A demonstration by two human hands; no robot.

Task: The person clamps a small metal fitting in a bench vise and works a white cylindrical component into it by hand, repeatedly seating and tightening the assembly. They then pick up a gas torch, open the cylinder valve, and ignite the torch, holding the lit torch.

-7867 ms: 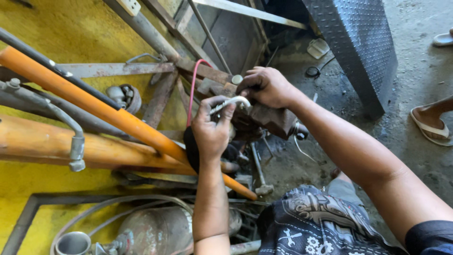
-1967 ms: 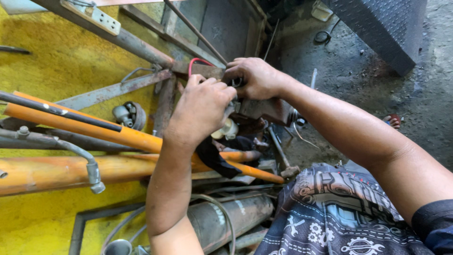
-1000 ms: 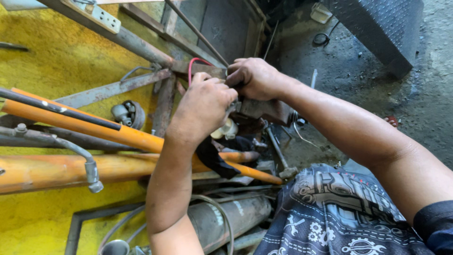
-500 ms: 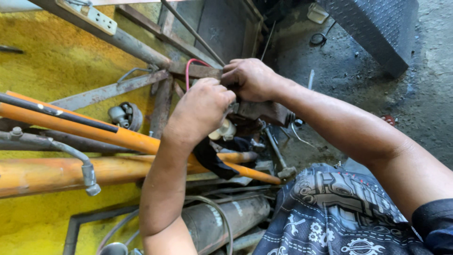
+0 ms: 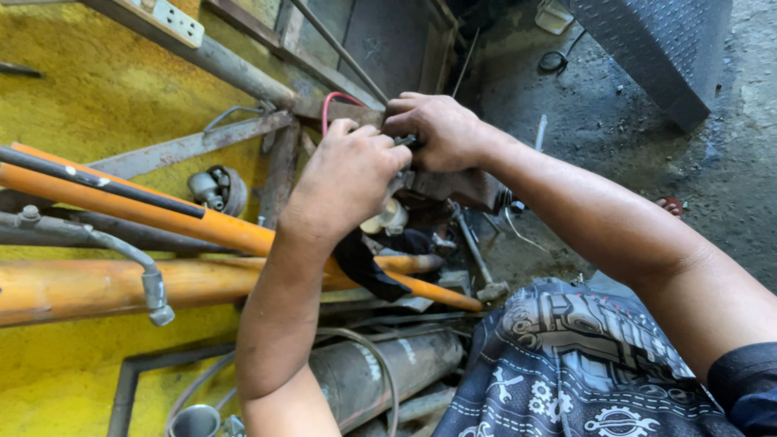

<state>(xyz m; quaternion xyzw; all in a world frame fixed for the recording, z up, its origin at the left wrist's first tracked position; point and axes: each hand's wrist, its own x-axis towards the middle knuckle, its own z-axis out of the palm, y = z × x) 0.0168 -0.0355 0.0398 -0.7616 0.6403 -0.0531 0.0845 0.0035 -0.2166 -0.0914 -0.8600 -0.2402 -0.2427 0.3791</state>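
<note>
Head view, looking down: both hands meet at a dark, rusty metal part point(image 5: 453, 188) mounted on the yellow machine body point(image 5: 97, 89), just below a grey steel bar point(image 5: 235, 69); the left hand point(image 5: 348, 180) is curled into a loose fist, back of the hand up, fingers folded against the part's near side — what they grip is hidden, so it cannot be told whether they pinch anything; the right hand point(image 5: 437, 129) lies over the top of the part, fingers pressed together and bent, fingertips touching a small dark fitting point(image 5: 407, 141) between the two hands; a red wire point(image 5: 333, 103) loops up just behind the left knuckles. A cream-coloured plastic cap point(image 5: 392, 218) shows directly under the left hand, with a black rag point(image 5: 366, 267) draped below it over an orange hydraulic rod point(image 5: 194, 222); a second, thicker orange cylinder point(image 5: 113, 287) runs beneath, crossed by a grey pipe with an elbow fitting point(image 5: 133, 259). A hammer point(image 5: 479, 263) leans near the part's lower right; a grey gas cylinder point(image 5: 388, 372) lies at the bottom — beside the person's patterned shorts point(image 5: 583, 364). A checker-plate panel point(image 5: 664, 48) stands on the concrete floor, upper right.
</note>
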